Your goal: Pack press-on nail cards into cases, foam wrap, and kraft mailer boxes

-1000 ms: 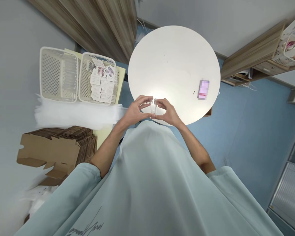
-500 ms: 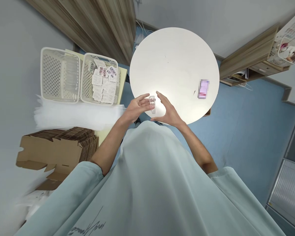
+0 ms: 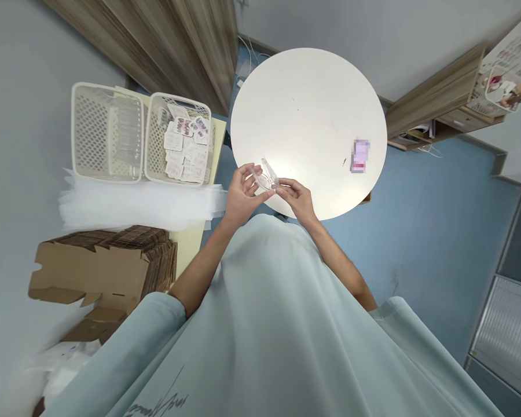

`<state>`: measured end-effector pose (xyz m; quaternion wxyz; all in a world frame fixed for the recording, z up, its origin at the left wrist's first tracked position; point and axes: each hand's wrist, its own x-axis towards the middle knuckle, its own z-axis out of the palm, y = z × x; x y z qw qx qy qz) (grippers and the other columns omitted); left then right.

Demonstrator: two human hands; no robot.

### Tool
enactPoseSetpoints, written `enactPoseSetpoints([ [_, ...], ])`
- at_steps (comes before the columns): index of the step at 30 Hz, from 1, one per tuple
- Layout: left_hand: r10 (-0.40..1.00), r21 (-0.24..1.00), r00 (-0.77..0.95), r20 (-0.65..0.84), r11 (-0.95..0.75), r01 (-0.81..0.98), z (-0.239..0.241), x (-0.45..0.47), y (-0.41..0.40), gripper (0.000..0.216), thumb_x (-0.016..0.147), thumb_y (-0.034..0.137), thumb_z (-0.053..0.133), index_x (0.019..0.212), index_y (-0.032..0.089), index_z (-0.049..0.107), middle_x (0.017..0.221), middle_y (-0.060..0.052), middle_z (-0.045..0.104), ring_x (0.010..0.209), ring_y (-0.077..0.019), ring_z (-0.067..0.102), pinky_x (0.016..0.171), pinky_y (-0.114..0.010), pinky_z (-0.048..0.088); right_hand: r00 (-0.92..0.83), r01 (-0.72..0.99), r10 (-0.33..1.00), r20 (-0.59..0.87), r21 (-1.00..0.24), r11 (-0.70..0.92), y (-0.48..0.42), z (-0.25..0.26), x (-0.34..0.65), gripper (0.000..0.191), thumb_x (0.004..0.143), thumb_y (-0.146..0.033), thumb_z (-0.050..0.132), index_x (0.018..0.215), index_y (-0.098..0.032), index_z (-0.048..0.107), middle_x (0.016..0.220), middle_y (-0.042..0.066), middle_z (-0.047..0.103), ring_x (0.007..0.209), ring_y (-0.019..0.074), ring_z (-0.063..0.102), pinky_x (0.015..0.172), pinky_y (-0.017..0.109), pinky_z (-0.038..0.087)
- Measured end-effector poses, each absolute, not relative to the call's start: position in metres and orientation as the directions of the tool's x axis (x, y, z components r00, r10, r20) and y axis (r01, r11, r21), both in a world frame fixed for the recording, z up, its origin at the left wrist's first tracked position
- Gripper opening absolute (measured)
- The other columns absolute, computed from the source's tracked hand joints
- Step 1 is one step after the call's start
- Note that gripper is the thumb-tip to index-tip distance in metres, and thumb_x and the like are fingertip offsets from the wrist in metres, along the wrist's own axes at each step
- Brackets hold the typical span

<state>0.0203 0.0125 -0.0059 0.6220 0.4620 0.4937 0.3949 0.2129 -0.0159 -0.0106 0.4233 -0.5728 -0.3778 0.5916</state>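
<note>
A small clear plastic case (image 3: 267, 175) is held over the near edge of a round white table (image 3: 308, 104). My left hand (image 3: 242, 194) grips it from the left with curled fingers. My right hand (image 3: 298, 197) pinches its right end with the fingertips. The case appears hinged open, one clear flap sticking up and away from me. What lies inside it is too small to tell.
A pink blurred item (image 3: 359, 156) lies on the table's right side. To the left stand two white mesh baskets (image 3: 107, 132), one holding several small packs (image 3: 184, 149), beside white sheets (image 3: 130, 200) and flattened cardboard boxes (image 3: 99, 266). Wooden furniture (image 3: 434, 104) stands at right.
One second ago both hands clasped the case. Half a second ago my right hand opened and came off it. Now it pinches the case again, which looks spread open.
</note>
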Motion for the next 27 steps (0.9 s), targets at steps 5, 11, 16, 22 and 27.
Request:
enactPoseSetpoints([
  [5,0.975,0.982,0.114,-0.191,0.191,0.009,0.007,0.034,-0.006,0.102,0.084,0.077,0.093,0.164,0.033,0.048,0.178,-0.018,0.049,0.173,-0.0403,0.041,0.138,-0.056,0.044,0.229,0.029,0.930,-0.288,-0.953,-0.302,-0.018,-0.015,0.201,0.071,0.091,-0.092,0.070,0.121,-0.030,0.086,0.130,0.008,0.083,0.130,0.0306,0.078,0.118,0.052,0.067],
  [11,0.961,0.958,0.008,-0.275,0.275,-0.082,0.010,0.033,-0.019,0.062,0.106,0.079,0.064,0.136,0.026,0.073,0.173,-0.016,0.059,0.164,-0.0380,0.055,0.132,-0.057,0.052,0.349,0.099,0.899,-0.265,-0.943,-0.316,-0.012,-0.019,0.208,0.069,0.098,-0.089,0.064,0.120,-0.028,0.088,0.122,0.009,0.085,0.130,0.0324,0.078,0.117,0.052,0.068],
  [16,0.942,0.934,0.098,-0.322,0.333,-0.128,0.002,0.026,-0.022,0.063,0.089,0.062,0.092,0.137,0.026,0.074,0.165,-0.016,0.066,0.155,-0.0393,0.065,0.129,-0.057,0.056,0.351,0.016,0.883,-0.311,-0.941,-0.338,-0.007,-0.024,0.215,0.072,0.094,-0.090,0.068,0.116,-0.025,0.088,0.119,0.011,0.086,0.129,0.0347,0.079,0.115,0.056,0.069],
  [22,0.912,0.901,0.145,-0.383,0.403,-0.158,0.003,0.028,-0.023,0.063,0.095,0.061,0.084,0.147,0.028,0.071,0.172,-0.014,0.062,0.156,-0.0372,0.064,0.125,-0.055,0.059,0.328,0.035,0.886,-0.327,-0.933,-0.358,-0.008,-0.030,0.205,0.074,0.093,-0.092,0.067,0.111,-0.024,0.088,0.114,0.011,0.086,0.118,0.0320,0.083,0.113,0.053,0.071],
  [27,0.888,0.876,0.190,-0.420,0.451,-0.172,0.000,0.025,-0.014,0.069,0.096,0.067,0.082,0.150,0.025,0.071,0.165,-0.016,0.069,0.157,-0.0367,0.064,0.124,-0.056,0.060,0.322,0.124,0.902,-0.289,-0.931,-0.343,-0.009,-0.033,0.196,0.071,0.098,-0.091,0.062,0.112,-0.026,0.088,0.112,0.008,0.085,0.110,0.0284,0.084,0.107,0.049,0.072],
])
